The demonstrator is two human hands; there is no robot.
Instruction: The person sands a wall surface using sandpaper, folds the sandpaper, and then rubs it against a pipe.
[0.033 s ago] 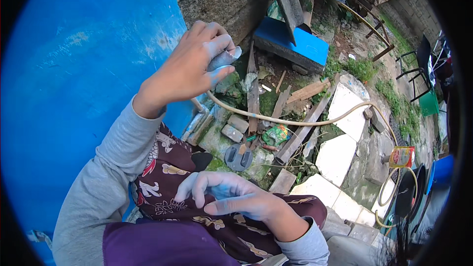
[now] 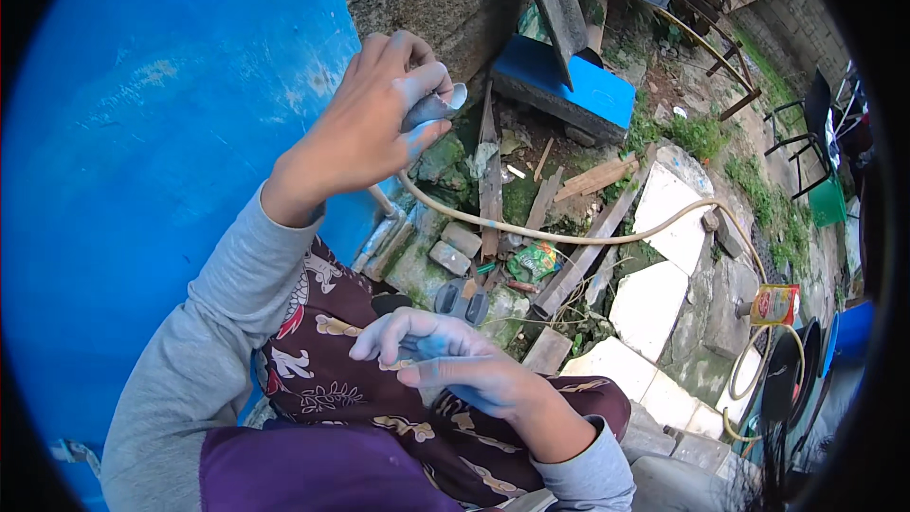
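My left hand (image 2: 374,123) is closed around a curled piece of sandpaper (image 2: 431,111), grey on one side and pale along its rolled edge. It is raised in front of the scuffed blue painted wall (image 2: 161,190); I cannot tell whether the sheet touches it. Lower down, above my lap, my right hand (image 2: 455,360) hangs with loosely curved fingers apart and nothing in it. Pale bluish dust coats the fingers of both hands. Dark patterned cloth (image 2: 332,374) covers my legs beneath them.
A beige hose (image 2: 607,238) winds across rubble, broken white tiles (image 2: 649,303) and loose boards (image 2: 597,180). A blue-topped slab (image 2: 569,85) lies beyond my left hand. On the right are a red-yellow pouch (image 2: 774,304), a dark round pan (image 2: 782,374) and a black chair (image 2: 810,123).
My right hand has risen slightly and its fingers have shifted a little. My left hand keeps its hold on the sandpaper, almost unmoved.
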